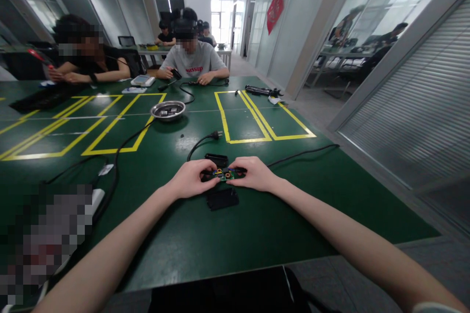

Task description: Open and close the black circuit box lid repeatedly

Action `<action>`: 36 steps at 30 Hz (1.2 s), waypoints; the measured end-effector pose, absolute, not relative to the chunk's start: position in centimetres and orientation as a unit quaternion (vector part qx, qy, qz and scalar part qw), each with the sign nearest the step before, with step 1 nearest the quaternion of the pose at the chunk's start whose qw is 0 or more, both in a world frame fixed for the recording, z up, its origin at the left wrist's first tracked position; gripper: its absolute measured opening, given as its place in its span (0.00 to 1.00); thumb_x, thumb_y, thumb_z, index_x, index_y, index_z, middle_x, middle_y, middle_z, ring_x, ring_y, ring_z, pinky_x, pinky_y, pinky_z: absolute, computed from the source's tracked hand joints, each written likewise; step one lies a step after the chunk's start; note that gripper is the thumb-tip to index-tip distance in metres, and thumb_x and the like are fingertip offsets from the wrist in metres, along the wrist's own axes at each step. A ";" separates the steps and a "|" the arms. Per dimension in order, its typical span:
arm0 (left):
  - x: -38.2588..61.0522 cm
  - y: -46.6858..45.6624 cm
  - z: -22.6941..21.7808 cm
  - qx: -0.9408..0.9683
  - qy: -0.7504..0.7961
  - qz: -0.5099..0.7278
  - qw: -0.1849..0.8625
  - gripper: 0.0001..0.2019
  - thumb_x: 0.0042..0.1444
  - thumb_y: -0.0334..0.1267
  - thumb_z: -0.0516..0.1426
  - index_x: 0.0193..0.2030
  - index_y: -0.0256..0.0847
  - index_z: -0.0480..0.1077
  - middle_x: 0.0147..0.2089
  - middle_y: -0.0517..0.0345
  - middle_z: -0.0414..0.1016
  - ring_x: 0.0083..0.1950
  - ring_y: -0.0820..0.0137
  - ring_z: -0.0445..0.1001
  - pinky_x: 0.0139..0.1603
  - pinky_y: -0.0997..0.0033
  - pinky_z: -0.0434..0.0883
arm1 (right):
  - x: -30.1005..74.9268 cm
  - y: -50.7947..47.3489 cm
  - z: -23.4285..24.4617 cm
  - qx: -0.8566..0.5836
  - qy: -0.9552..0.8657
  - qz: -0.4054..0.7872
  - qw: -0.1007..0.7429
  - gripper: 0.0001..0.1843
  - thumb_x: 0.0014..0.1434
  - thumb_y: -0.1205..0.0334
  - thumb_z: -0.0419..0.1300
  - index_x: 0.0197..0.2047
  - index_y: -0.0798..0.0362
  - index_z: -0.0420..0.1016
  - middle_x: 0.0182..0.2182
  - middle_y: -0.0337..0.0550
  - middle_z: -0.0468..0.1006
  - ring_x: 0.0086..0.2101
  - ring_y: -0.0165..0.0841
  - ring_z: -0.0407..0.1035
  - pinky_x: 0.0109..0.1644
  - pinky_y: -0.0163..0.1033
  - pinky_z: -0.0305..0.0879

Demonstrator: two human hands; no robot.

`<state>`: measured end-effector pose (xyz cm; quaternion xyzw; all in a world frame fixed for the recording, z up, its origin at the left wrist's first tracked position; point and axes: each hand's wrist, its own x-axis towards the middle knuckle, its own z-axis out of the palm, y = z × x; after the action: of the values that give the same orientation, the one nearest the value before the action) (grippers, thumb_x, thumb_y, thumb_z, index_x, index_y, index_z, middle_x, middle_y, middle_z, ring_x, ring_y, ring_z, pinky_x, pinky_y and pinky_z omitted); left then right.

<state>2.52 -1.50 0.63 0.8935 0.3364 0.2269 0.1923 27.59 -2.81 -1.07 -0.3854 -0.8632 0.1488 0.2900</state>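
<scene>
Between my hands is a small green circuit board (226,176) with copper coils and wires on it. My left hand (194,177) pinches its left end, and my right hand (253,173) grips the right end. A black cable (301,155) runs from behind my right hand to the right. Another short black cord with a plug (216,135) lies beyond my left hand. One black plastic case half (217,159) rests just past the board. The other case half (222,199) lies on the near side of it. My fingertips partly cover the board's ends.
A metal bowl (168,110) with small metal parts stands ahead to the left. Yellow tape outlines (270,140) mark the green table (176,244). A black tripod-like item (262,91) lies at the far right. Two people sit across the table. A blurred-out object (47,239) is at the left.
</scene>
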 end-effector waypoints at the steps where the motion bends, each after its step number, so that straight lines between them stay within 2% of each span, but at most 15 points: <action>1: 2.5 -1.5 0.7 0.894 0.341 0.219 0.193 0.10 0.59 0.45 0.59 0.41 0.42 0.74 0.37 0.58 0.81 0.35 0.68 0.78 0.36 0.72 0.72 | 27.6 -2.8 -1.0 -0.391 -0.863 0.149 0.282 0.15 0.54 0.55 0.72 0.42 0.52 0.82 0.36 0.44 0.84 0.34 0.35 0.77 0.38 0.36 0.68; 7: 2.5 -1.5 1.2 0.898 0.364 0.178 0.169 0.10 0.58 0.44 0.59 0.43 0.43 0.74 0.34 0.60 0.81 0.32 0.68 0.78 0.33 0.73 0.69 | 27.7 -2.8 -0.8 -0.420 -0.866 0.140 0.232 0.14 0.57 0.53 0.70 0.44 0.52 0.84 0.35 0.45 0.84 0.33 0.36 0.78 0.37 0.38 0.67; 10: 2.3 -1.4 1.4 0.899 0.373 0.170 0.156 0.11 0.58 0.44 0.59 0.45 0.43 0.74 0.30 0.63 0.79 0.29 0.70 0.76 0.30 0.73 0.66 | 27.8 -3.0 -0.7 -0.417 -0.863 0.156 0.239 0.17 0.58 0.53 0.69 0.48 0.53 0.83 0.38 0.46 0.85 0.34 0.37 0.78 0.38 0.38 0.69; 14: 2.0 -1.3 1.6 0.899 0.374 0.170 0.154 0.12 0.57 0.44 0.59 0.45 0.44 0.75 0.27 0.65 0.76 0.26 0.71 0.74 0.30 0.74 0.64 | 27.6 -3.8 -0.1 -0.416 -0.853 0.185 0.255 0.27 0.58 0.49 0.68 0.57 0.51 0.78 0.47 0.47 0.83 0.38 0.37 0.79 0.42 0.39 0.72; 18: 2.1 -1.3 1.6 0.895 0.387 0.151 0.159 0.13 0.56 0.45 0.59 0.46 0.43 0.76 0.26 0.64 0.76 0.26 0.71 0.73 0.30 0.74 0.64 | 27.0 -4.6 0.5 -0.436 -0.866 0.137 0.205 0.40 0.54 0.42 0.70 0.65 0.51 0.72 0.49 0.49 0.82 0.44 0.43 0.79 0.47 0.44 0.72; 20: 2.1 -1.3 1.6 0.894 0.392 0.145 0.163 0.14 0.56 0.45 0.59 0.46 0.43 0.76 0.26 0.64 0.76 0.26 0.71 0.73 0.30 0.74 0.64 | 26.7 -4.8 0.6 -0.458 -0.862 0.120 0.181 0.42 0.52 0.42 0.70 0.66 0.52 0.71 0.49 0.51 0.81 0.44 0.44 0.79 0.48 0.45 0.73; 27: 2.3 -1.4 1.7 0.893 0.390 0.145 0.168 0.12 0.57 0.44 0.58 0.44 0.42 0.77 0.29 0.61 0.79 0.27 0.70 0.73 0.31 0.74 0.64 | 26.6 -4.5 0.4 -0.456 -0.854 0.153 0.199 0.31 0.54 0.52 0.68 0.60 0.50 0.75 0.52 0.47 0.82 0.38 0.38 0.79 0.45 0.42 0.73; 36: 2.2 -1.3 1.8 0.899 0.379 0.140 0.170 0.10 0.57 0.44 0.59 0.40 0.41 0.76 0.31 0.59 0.80 0.28 0.70 0.73 0.31 0.74 0.63 | 26.3 -4.3 0.0 -0.456 -0.851 0.144 0.217 0.26 0.53 0.56 0.67 0.55 0.50 0.76 0.49 0.45 0.83 0.38 0.38 0.79 0.44 0.41 0.71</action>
<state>2.18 -1.30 1.80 0.8986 0.3795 0.1404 0.1699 26.31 -4.27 -0.02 -0.4564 -0.8508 0.1437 0.2174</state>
